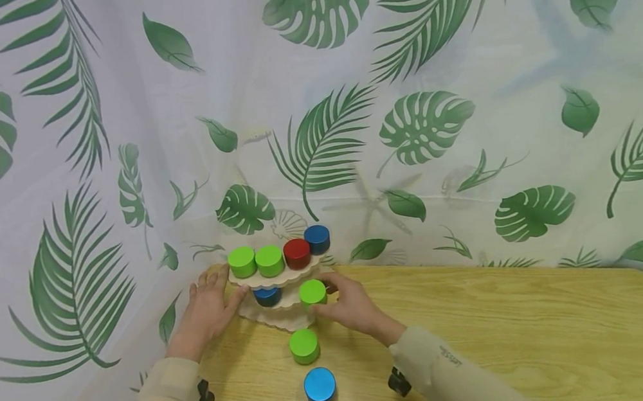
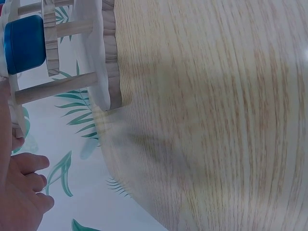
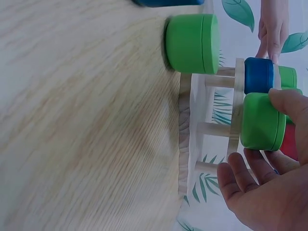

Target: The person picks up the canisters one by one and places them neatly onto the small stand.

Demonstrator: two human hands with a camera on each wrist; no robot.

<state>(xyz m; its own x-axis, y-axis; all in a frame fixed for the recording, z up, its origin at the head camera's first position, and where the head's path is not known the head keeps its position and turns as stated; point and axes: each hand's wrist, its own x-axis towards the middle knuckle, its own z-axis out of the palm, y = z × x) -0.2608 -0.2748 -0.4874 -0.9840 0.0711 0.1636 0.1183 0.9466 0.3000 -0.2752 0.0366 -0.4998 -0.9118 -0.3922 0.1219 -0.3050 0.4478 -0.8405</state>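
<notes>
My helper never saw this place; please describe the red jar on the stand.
On the wooden table, find the tiered stand. Look along its top tier. The red jar stands between a green jar and a blue jar, the only red in that row.

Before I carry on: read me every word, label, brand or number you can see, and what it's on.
Right sleeve: one short line of dark lettering, too small and blurred to read reliably.
Green container in the right hand: no text visible.
Other containers and wooden stand: no text visible.
</notes>
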